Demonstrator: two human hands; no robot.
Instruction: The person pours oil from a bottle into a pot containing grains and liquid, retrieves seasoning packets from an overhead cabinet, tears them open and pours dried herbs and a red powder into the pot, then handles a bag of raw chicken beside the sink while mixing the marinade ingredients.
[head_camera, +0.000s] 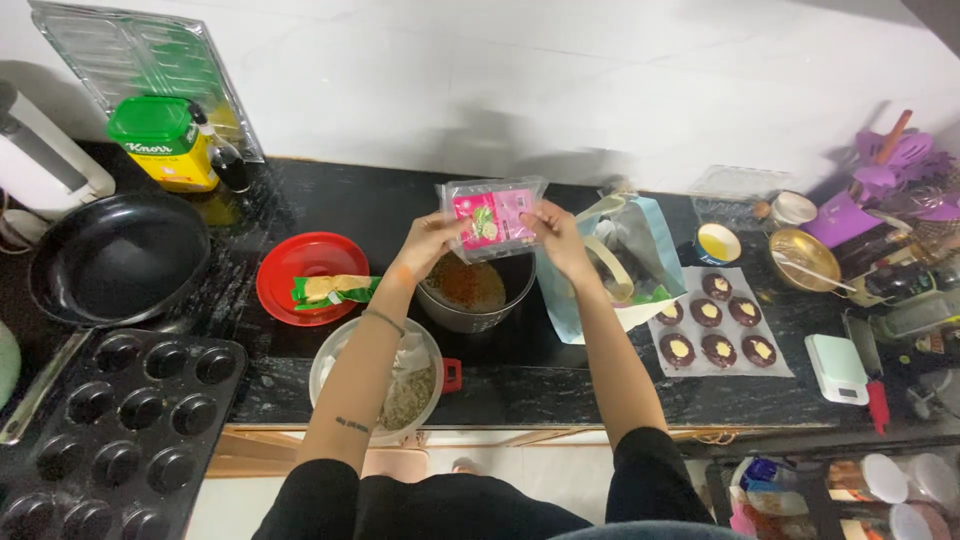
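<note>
Both hands hold a clear packet with a pink label above a metal pot on the black bench. The left hand and right hand each pinch a side edge with their fingers.

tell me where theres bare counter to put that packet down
Free patches: black counter in front of the pot, between the white bowl and the chocolate sheet; also behind the red plate. Crowded: right end near the purple utensils. Both hands hold the packet.
</note>
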